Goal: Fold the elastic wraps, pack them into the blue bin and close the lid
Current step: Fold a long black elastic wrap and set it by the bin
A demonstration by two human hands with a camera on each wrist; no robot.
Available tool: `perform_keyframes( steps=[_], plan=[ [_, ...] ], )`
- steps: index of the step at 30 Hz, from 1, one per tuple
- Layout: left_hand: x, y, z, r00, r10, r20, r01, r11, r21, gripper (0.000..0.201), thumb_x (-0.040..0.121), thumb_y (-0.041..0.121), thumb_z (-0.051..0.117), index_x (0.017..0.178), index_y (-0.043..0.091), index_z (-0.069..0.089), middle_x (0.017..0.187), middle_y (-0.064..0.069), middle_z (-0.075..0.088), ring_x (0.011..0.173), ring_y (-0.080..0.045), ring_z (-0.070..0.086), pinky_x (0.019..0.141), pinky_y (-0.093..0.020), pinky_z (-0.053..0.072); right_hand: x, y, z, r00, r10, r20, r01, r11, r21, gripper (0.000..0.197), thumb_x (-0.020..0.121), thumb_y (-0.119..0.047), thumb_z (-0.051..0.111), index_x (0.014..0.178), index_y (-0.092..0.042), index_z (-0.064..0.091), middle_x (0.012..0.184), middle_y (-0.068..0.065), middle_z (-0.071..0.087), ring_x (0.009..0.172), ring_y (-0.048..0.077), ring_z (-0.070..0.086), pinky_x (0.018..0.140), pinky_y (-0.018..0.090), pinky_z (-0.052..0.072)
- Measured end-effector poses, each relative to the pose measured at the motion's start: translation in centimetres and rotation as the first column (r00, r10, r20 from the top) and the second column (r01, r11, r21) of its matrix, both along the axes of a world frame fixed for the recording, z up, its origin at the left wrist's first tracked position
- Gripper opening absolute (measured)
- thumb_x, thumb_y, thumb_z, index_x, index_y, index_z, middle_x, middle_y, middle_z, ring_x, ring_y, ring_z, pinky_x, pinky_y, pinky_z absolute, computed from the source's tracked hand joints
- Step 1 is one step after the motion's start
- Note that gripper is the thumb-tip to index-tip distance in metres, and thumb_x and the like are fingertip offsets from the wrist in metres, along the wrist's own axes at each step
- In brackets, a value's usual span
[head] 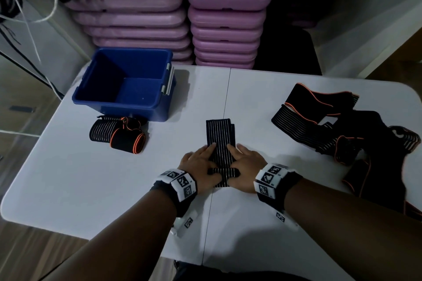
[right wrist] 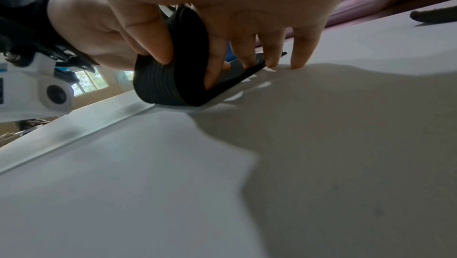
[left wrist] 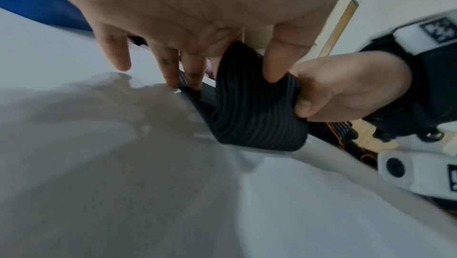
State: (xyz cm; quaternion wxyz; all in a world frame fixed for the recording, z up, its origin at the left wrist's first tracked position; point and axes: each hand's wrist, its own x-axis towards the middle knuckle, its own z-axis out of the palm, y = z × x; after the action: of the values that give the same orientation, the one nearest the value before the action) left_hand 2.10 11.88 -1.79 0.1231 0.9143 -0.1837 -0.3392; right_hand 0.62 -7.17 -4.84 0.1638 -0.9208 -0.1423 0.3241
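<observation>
A black striped elastic wrap (head: 220,134) lies flat along the table's middle seam, its near end curled into a roll (left wrist: 257,117) (right wrist: 170,78). My left hand (head: 201,166) and right hand (head: 245,164) sit on either side of it. Each thumb is hooked over the rolled end while the fingers press the flat part down. The open blue bin (head: 127,80) stands at the back left, with nothing inside. Two rolled wraps with orange edging (head: 118,132) lie in front of it. A heap of unfolded wraps (head: 342,130) covers the right side.
The white table (head: 91,178) has a rounded edge at left and right. Stacked purple cases (head: 182,23) stand behind the table. White and black cables (head: 29,11) hang at the far left. No lid shows in any view.
</observation>
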Motion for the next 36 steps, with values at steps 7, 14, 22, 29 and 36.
perform_keyframes(
  steps=[7, 14, 22, 29, 36],
  plan=[
    [1.3, -0.3, 0.1, 1.0, -0.028, 0.0, 0.028, 1.0, -0.012, 0.05, 0.078, 0.051, 0.048, 0.121, 0.033, 0.066, 0.163, 0.004, -0.008, 0.147, -0.013, 0.007, 0.121, -0.04, 0.004, -0.2, -0.4, 0.4, 0.994, -0.113, 0.009, 0.112, 0.991, 0.079, 0.049, 0.078, -0.048, 0.054, 0.119, -0.023, 0.061, 0.164, 0.001, -0.007, 0.151, 0.018, -0.005, 0.122, 0.043, 0.012],
    [-0.3, -0.5, -1.0, 0.949, 0.313, -0.037, -0.302, 0.867, -0.396, 0.031, 0.074, 0.01, 0.073, 0.104, 0.019, 0.07, 0.133, 0.011, 0.03, 0.121, -0.005, 0.04, 0.082, 0.012, 0.018, -1.6, -0.8, 1.3, 0.96, -0.274, 0.053, 0.26, 0.947, 0.187, 0.039, 0.074, -0.046, 0.054, 0.105, -0.024, 0.066, 0.139, 0.001, 0.039, 0.13, 0.026, 0.033, 0.108, 0.037, 0.034],
    [-0.7, -0.7, -2.3, 0.952, 0.291, -0.097, -0.299, 0.811, -0.504, 0.032, 0.055, 0.041, 0.072, 0.087, 0.036, 0.069, 0.147, 0.011, 0.031, 0.126, -0.004, 0.045, 0.103, -0.025, 0.043, -2.5, -1.2, 0.4, 0.952, -0.304, -0.035, 0.301, 0.911, 0.281, 0.05, 0.062, -0.053, 0.056, 0.111, -0.039, 0.056, 0.139, -0.011, 0.041, 0.13, 0.02, 0.037, 0.104, 0.042, 0.04],
    [0.0, -0.8, -2.2, 0.97, 0.23, -0.081, -0.243, 0.899, -0.365, 0.044, 0.059, 0.042, 0.074, 0.102, 0.035, 0.067, 0.158, 0.012, 0.011, 0.129, -0.002, 0.039, 0.108, -0.029, 0.04, -2.5, -0.8, 0.6, 0.949, -0.314, 0.007, 0.3, 0.912, 0.281, 0.047, 0.062, -0.049, 0.053, 0.107, -0.034, 0.054, 0.123, -0.022, 0.042, 0.118, 0.017, 0.043, 0.1, 0.041, 0.042],
    [0.2, -1.2, -0.4, 0.99, 0.036, 0.135, -0.031, 0.999, -0.041, 0.073, 0.072, 0.059, 0.063, 0.14, 0.041, 0.042, 0.161, 0.003, 0.002, 0.139, -0.022, 0.03, 0.119, -0.039, 0.014, -2.3, -0.1, 1.5, 0.96, -0.276, 0.05, 0.267, 0.953, 0.147, 0.059, 0.073, -0.04, 0.058, 0.13, -0.027, 0.046, 0.156, -0.007, 0.023, 0.135, 0.024, 0.029, 0.108, 0.043, 0.036]
  ],
)
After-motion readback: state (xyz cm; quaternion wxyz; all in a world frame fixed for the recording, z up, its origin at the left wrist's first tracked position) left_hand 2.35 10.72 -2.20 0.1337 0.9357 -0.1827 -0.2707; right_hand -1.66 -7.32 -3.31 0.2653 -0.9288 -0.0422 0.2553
